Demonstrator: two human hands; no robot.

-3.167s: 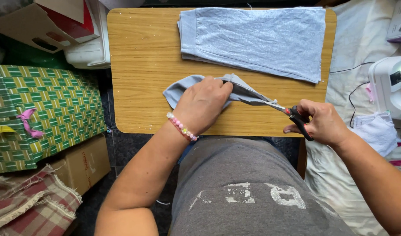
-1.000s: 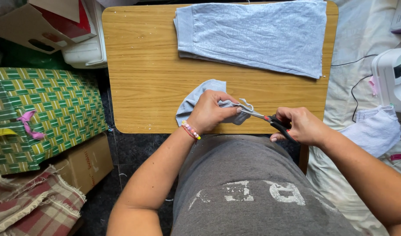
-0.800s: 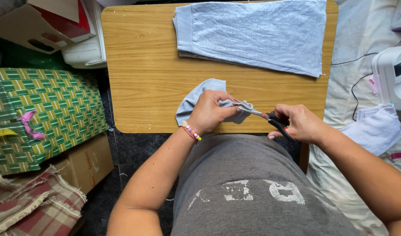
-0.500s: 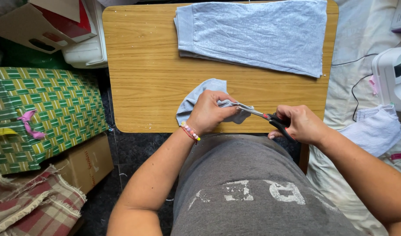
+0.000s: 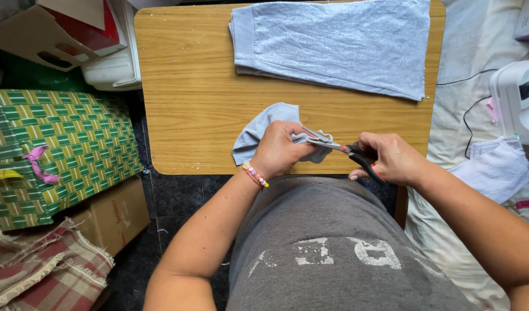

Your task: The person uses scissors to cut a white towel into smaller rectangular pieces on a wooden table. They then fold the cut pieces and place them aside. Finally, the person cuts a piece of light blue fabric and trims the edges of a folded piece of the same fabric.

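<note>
Pale blue fabric scrap (image 5: 259,129) pinched in left hand (image 5: 282,151) (table (image 5: 189,86) edge), right hand (image 5: 394,158) gripping scissors (image 5: 339,148)

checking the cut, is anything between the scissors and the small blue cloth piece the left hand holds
Nothing visible. The scissors in the right hand already reach the small blue cloth piece, gripped by the left hand at the table edge. The folded blue garment lies apart, farther back.

Single view: head-worn camera, looking steeply down from above the wearer's lap, facing away from the body. Small light-brown wooden counter (image 5: 195,103) fills the far centre at close range; grey-shirted torso at near edge. Dark tiled floor (image 5: 178,196) left, white bed sheet (image 5: 478,40) right.
</note>
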